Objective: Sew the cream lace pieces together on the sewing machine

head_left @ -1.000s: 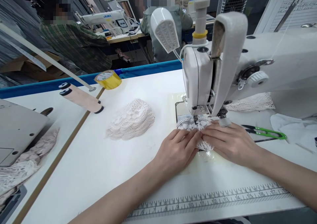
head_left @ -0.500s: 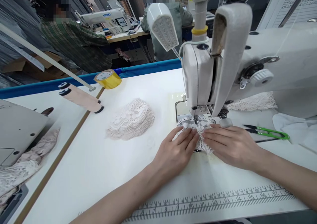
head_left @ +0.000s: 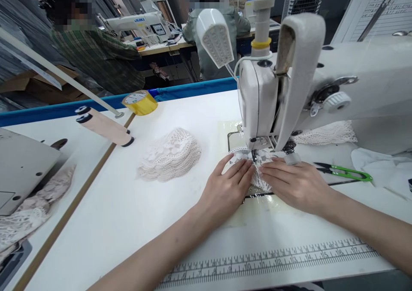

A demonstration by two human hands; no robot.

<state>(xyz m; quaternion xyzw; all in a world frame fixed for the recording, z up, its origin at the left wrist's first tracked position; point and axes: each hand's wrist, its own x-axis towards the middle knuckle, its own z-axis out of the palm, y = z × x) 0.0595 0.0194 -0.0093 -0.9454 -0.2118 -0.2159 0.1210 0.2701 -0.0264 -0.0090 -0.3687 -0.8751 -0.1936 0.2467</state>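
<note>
White lace is pushed a bit farther under the foot than half a second ago, and the left hand is moved up too. On the big bench, the white sewing machine is set. In front of its foot, the lace is pressed down by the left fingers, spread a little, and by the right hand, its fingers laid side by side. Off to the left, a lace pile is stacked.

Lace piece: white, openwork with floral pattern, dotted trim along curved far edge. Lies under presser foot, spreading left and right of it; near part looks crinkled, sits between left hand and right hand. Fingers of both rest on it, hiding part of the outline
</note>
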